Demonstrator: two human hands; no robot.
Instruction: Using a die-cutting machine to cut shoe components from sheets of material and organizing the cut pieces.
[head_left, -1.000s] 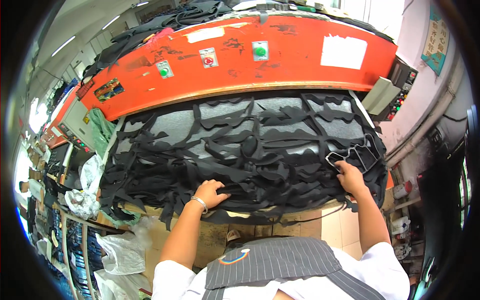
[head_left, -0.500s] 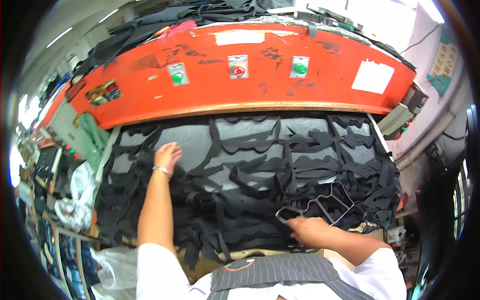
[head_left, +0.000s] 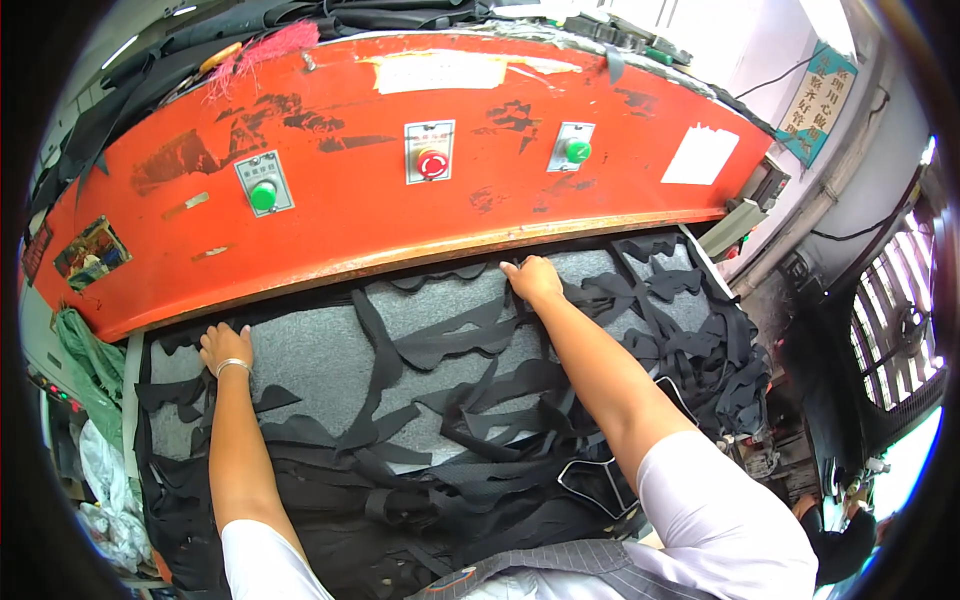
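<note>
My left hand [head_left: 226, 348], a bracelet at its wrist, rests at the far left of the grey pad [head_left: 300, 350], its thumb apart from slightly bent fingers. Beneath and beside it lie black scrap strips [head_left: 370, 340], wavy-edged and joined like a net. Stretched to the far middle edge, my right hand [head_left: 533, 278] closes its fingertips on the black scrap just under the orange machine front; the exact pinch is small to see. A thin metal cutting die [head_left: 600, 487] lies on the heaped scraps near my body, partly hidden by my right arm.
An orange press front [head_left: 330, 240] spans the far side, with a red button [head_left: 432, 164] and two green ones. More black sheets lie on top of it. Green cloth [head_left: 90, 365] and clear plastic bags [head_left: 108, 490] are at left. A black fan-like grille [head_left: 905, 320] stands at right.
My right hand has left the metal die and reached forward to the far edge. My left hand has moved left and forward. The view has shifted closer to the press.
</note>
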